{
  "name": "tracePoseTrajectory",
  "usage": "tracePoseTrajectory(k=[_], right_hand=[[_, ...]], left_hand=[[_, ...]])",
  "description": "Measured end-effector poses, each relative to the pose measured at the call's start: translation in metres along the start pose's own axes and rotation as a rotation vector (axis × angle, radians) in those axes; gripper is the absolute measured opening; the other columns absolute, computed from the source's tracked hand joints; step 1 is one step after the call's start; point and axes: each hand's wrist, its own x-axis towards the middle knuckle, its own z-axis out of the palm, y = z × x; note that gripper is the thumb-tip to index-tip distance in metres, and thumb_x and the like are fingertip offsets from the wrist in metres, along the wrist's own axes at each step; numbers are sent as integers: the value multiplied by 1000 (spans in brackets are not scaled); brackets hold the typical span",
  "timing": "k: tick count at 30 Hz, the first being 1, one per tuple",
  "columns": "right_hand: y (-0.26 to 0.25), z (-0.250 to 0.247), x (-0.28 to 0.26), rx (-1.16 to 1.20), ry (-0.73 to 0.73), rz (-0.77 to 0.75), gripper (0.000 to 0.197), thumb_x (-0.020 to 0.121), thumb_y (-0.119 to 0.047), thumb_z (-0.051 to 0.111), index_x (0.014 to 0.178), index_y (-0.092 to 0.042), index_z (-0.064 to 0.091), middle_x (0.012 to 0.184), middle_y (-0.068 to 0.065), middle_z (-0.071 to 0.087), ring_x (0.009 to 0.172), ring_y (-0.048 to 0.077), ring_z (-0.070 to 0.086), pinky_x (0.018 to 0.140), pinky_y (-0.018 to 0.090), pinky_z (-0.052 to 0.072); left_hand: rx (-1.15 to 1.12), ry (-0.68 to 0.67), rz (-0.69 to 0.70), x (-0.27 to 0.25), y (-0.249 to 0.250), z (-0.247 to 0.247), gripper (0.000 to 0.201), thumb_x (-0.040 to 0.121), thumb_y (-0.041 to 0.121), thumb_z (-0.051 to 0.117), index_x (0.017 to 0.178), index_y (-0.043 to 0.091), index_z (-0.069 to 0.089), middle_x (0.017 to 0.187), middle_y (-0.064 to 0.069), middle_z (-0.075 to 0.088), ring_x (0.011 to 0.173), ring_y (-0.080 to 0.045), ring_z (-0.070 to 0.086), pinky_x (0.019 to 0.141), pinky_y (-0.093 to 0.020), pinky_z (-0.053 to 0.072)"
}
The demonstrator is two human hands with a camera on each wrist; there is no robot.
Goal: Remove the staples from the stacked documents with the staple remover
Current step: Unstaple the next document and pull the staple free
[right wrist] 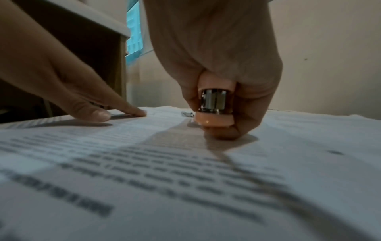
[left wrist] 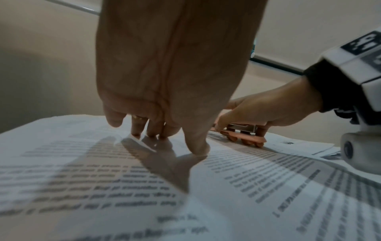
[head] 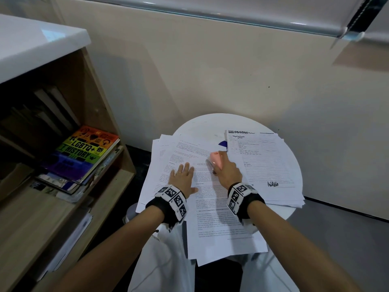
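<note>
Stacked printed documents (head: 210,207) lie spread over a small round white table (head: 202,125). My left hand (head: 183,175) lies flat on the top sheet, fingers straight and pressing the paper (left wrist: 103,171) down. Just to its right, my right hand (head: 226,169) grips a pink staple remover (head: 216,160) with metal jaws, held low against the page near its top. From the right wrist view the remover (right wrist: 214,107) shows end-on between thumb and fingers, and a small bent metal staple (right wrist: 186,114) lies on the sheet just beyond it. The remover (left wrist: 243,135) also shows side-on past my left fingers.
A second pile of forms (head: 263,161) lies at the table's right side, partly over a blue-printed sheet (head: 223,145). A wooden shelf unit (head: 101,114) with books, one rainbow-coloured (head: 84,152), stands close on the left. A beige wall (head: 210,70) runs behind the table.
</note>
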Motion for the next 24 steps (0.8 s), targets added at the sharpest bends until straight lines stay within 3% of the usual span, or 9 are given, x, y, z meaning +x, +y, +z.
tracePoseTrajectory(k=[3, 6, 11, 14, 18, 24], right_hand=[[23, -13, -2, -9, 39, 73, 44, 96, -41, 47, 136, -25, 35, 112, 16, 62, 96, 36, 61, 81, 44, 51], [41, -25, -5, -43, 45, 148, 43, 95, -37, 51, 134, -25, 38, 110, 17, 61, 93, 35, 61, 76, 39, 49], [48, -31, -4, -34, 32, 182, 41, 92, -32, 54, 131, -24, 42, 110, 15, 62, 95, 34, 61, 74, 35, 46], [45, -29, -1, -53, 31, 171, 42, 94, -34, 53, 133, -24, 41, 112, 16, 61, 96, 35, 60, 75, 37, 47], [37, -29, 9, -102, 29, 128, 45, 95, -42, 49, 133, -20, 40, 111, 18, 60, 96, 37, 60, 71, 36, 43], [38, -24, 16, -125, 46, 122, 42, 96, -36, 49, 133, -19, 39, 110, 18, 61, 95, 37, 60, 72, 40, 47]], left_hand=[[-14, 6, -52, 3, 12, -2, 79, 98, 49, 32, 149, 1, -6, 158, -16, -13, 147, -30, -6, 121, -42, 3], [-17, 20, -51, 6, 33, -1, 83, 98, 49, 33, 147, -6, -7, 156, -22, -15, 147, -34, -7, 121, -41, 5], [-51, -7, 117, 17, 68, 0, 83, 97, 43, 42, 149, -2, -5, 156, -20, -16, 147, -33, -10, 121, -40, 6], [-60, -32, 126, 23, 76, -1, 91, 93, 48, 48, 150, 3, -8, 157, -16, -19, 146, -32, -13, 121, -41, 4], [-83, 20, 128, 31, 77, -7, 100, 83, 47, 64, 151, 11, 0, 159, -4, -6, 147, -28, -5, 119, -44, 11], [-96, 23, 167, 39, 74, -10, 105, 77, 45, 72, 151, 15, 4, 160, 0, -5, 148, -27, -5, 119, -49, 11]])
